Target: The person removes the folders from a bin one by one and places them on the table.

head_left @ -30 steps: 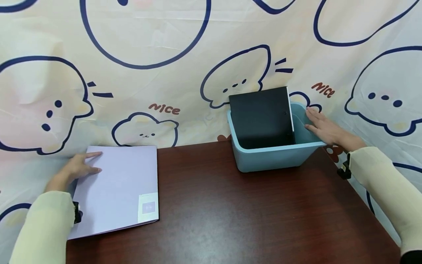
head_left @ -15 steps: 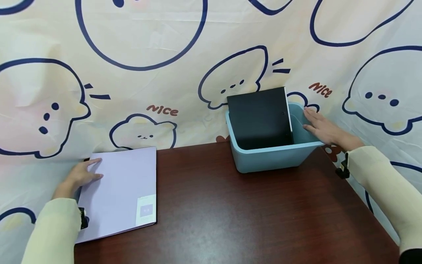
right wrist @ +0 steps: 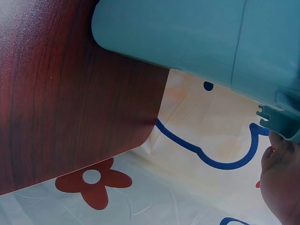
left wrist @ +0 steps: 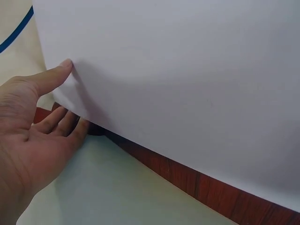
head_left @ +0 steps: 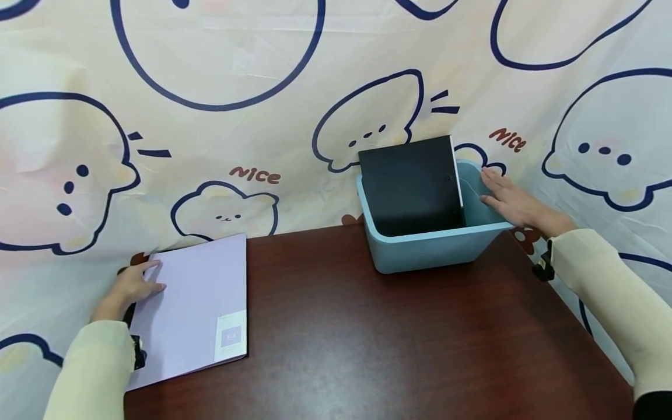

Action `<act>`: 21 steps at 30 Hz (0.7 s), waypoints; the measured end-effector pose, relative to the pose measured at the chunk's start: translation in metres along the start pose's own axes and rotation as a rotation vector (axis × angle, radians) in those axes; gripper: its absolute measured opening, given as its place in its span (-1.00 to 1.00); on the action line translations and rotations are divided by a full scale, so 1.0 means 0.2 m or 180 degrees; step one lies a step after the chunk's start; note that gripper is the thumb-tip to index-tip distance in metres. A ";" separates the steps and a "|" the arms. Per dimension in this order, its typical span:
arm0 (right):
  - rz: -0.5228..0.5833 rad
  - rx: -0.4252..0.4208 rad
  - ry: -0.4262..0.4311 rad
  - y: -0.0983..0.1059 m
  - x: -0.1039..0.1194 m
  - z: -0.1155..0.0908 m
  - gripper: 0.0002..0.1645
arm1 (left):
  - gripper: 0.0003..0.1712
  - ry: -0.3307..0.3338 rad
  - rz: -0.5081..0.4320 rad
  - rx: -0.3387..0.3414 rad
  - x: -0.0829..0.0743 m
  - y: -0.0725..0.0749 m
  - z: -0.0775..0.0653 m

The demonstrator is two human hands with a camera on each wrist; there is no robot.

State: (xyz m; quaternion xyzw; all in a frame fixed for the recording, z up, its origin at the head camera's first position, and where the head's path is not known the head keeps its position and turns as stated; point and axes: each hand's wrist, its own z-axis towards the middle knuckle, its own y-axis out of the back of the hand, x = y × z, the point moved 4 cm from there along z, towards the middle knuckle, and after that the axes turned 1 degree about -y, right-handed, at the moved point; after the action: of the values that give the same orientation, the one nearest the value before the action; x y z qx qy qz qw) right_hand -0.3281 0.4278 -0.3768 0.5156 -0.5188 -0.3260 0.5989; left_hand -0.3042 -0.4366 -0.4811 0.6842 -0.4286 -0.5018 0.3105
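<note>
At the left of the table lies a flat lavender folder [head_left: 194, 303] with a pale label near its lower right corner. My left hand [head_left: 131, 286] pinches its left edge, thumb on top. In the left wrist view the fingers [left wrist: 58, 124] reach under the edge, which is raised above the table. A light blue plastic bin [head_left: 430, 251] stands at the back right. Inside it leans a black flat folder-like thing [head_left: 412, 186] with a white edge, its top above the rim. My right hand [head_left: 511, 201] grips the bin's right rim; in the right wrist view, fingers [right wrist: 269, 154] curl beneath it.
The dark wooden table [head_left: 336, 338] spreads between folder and bin. A cream cloth printed with cartoon figures [head_left: 231, 134] hangs close behind the table and along both sides. Beyond the bin's right end, the table's right edge [head_left: 567, 315] runs down toward me.
The folder's left edge has risen and shifted right, tilting it, with my left hand moving along. My right hand and the bin hold their place; the whole view has drifted slightly.
</note>
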 end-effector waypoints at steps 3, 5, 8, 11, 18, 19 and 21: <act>-0.0004 0.0010 -0.0021 0.00 0.00 0.00 -0.09 | -0.01 -0.0068 0.0023 -0.0057 -0.02 0.00 -0.01; -0.0023 0.0019 -0.0028 0.00 0.00 0.00 -0.09 | 0.01 -0.0128 0.0030 -0.0091 -0.04 0.00 -0.01; -0.0038 0.0024 -0.0023 0.00 -0.01 0.00 -0.10 | 0.04 -0.0191 -0.0003 -0.0100 -0.07 0.00 -0.02; -0.0037 0.0012 -0.0001 -0.01 -0.01 0.01 -0.10 | 0.08 -0.0237 -0.0053 -0.0104 -0.10 0.00 -0.03; -0.0016 0.0001 -0.0008 -0.01 -0.02 0.01 -0.10 | 0.08 -0.0444 -0.0110 -0.0290 -0.17 0.03 -0.04; -0.0012 0.0000 -0.0008 -0.01 -0.02 0.01 -0.10 | 0.07 -0.0460 -0.0133 -0.0305 -0.18 0.04 -0.04; -0.0012 -0.0003 -0.0007 -0.01 -0.02 0.01 -0.10 | 0.09 -0.0464 -0.0163 -0.0291 -0.20 0.05 -0.04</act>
State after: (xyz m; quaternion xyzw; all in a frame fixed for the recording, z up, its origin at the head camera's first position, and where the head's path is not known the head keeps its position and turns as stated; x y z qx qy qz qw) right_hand -0.3304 0.4307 -0.3803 0.5160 -0.5183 -0.3279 0.5980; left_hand -0.3040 -0.4056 -0.4529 0.6417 -0.4090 -0.5771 0.2965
